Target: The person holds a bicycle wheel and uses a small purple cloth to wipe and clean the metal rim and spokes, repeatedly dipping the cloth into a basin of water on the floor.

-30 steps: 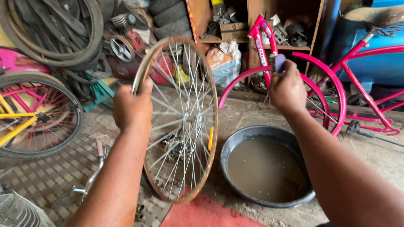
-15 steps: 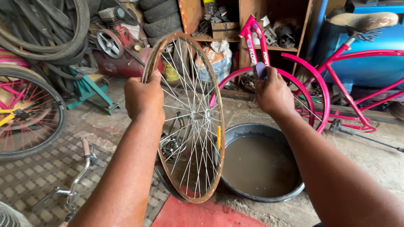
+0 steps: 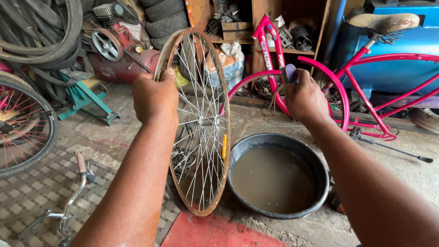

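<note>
A bare spoked bicycle wheel rim (image 3: 201, 137) stands upright on the floor in front of me. My left hand (image 3: 154, 97) grips its upper left edge. My right hand (image 3: 305, 97) is raised to the right of the rim, apart from it, closed around a small purplish-grey tool (image 3: 290, 73) that sticks up from my fist. An orange reflector (image 3: 224, 146) is clipped among the spokes. Just right of the rim sits a black round basin (image 3: 320, 169) of muddy water.
A pink bicycle (image 3: 366, 77) stands behind the basin, before a blue tank (image 3: 402, 41). Wooden shelves (image 3: 256, 23) hold parts. A red compressor (image 3: 119, 59) and stacked tyres (image 3: 41, 41) sit back left; another wheel (image 3: 23, 123) and a handlebar (image 3: 73, 196) lie left.
The view has shifted closer and a little right. The rim has turned more edge-on under my left hand. My right hand keeps the tool raised at about the same spot.
</note>
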Demonstrator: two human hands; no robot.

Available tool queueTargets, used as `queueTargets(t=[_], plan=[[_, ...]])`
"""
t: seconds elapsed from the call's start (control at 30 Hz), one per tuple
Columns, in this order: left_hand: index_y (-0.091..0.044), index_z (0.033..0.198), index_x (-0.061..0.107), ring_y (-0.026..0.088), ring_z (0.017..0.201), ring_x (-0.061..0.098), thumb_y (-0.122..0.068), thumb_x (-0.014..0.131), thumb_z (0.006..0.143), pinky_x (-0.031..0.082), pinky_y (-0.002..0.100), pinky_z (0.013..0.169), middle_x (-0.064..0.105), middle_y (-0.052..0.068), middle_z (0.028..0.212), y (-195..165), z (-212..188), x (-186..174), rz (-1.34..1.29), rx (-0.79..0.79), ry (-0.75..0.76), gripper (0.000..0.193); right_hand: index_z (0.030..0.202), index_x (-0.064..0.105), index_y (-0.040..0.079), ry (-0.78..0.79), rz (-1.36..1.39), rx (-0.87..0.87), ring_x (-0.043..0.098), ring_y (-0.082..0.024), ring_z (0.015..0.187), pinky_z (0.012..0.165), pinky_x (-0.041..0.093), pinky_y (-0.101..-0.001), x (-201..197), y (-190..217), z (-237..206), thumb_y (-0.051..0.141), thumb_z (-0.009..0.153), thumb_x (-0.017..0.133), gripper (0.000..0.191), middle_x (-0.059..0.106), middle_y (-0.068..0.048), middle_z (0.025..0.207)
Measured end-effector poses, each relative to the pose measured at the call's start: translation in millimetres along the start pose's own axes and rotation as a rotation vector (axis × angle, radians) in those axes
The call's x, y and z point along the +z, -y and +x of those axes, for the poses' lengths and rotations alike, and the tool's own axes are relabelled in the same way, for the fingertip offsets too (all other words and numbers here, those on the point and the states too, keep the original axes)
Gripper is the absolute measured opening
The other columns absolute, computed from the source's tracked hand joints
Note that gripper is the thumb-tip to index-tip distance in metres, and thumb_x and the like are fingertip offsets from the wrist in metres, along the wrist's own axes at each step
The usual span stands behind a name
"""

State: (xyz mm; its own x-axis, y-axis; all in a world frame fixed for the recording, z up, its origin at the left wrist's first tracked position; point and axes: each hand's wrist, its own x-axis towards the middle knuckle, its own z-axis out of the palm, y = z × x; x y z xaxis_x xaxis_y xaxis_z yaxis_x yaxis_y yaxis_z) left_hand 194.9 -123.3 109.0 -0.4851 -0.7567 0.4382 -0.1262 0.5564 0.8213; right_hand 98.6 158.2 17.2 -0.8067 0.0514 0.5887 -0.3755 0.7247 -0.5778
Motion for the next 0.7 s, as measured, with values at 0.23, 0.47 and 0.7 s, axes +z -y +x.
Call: queueTargets(t=[0.23, 0.47, 0.7], plan=[[-0.001, 0.100, 0.072, 0.023, 0.076, 0.066, -0.028, 0.071, 0.093, 0.052, 0.041, 0.066, 0.071, 0.014, 0.089, 5.0, 24.2, 9.8, -0.214, 0.078, 0.310, 0.028, 0.133, 0.053, 0.000, 0.050, 0.056, -0.051, 0.067, -0.046, 0.106, 0.093, 0.052, -0.0541, 18.0, 9.6, 3.1, 0.030, 0.101, 0.057, 0.044, 0.070, -0.028, 0.115], [-0.001, 0.119, 0.065, 0.012, 0.083, 0.066, -0.020, 0.070, 0.094, 0.054, 0.030, 0.074, 0.073, 0.004, 0.098, 12.7, 29.4, 8.3, -0.473, 0.199, 0.610, 0.032, 0.129, 0.052, 0.001, 0.265, 0.430, -0.236, 0.072, -0.033, 0.080, 0.073, 0.058, -0.0437, 69.2, 65.2, -9.2, 0.025, 0.101, 0.059, 0.038, 0.072, -0.021, 0.095], [-0.011, 0.137, 0.064, 0.019, 0.115, 0.056, -0.056, 0.051, 0.094, 0.049, 0.039, 0.091, 0.063, 0.008, 0.133, 72.4, 56.1, 15.6, -0.587, -0.058, 0.706, 0.064, 0.127, 0.050, 0.002, 0.548, 0.744, -0.026, 0.063, -0.015, 0.057, 0.059, 0.056, -0.0350, 110.7, 98.5, -19.9, 0.024, 0.101, 0.056, 0.034, 0.064, -0.010, 0.076]])
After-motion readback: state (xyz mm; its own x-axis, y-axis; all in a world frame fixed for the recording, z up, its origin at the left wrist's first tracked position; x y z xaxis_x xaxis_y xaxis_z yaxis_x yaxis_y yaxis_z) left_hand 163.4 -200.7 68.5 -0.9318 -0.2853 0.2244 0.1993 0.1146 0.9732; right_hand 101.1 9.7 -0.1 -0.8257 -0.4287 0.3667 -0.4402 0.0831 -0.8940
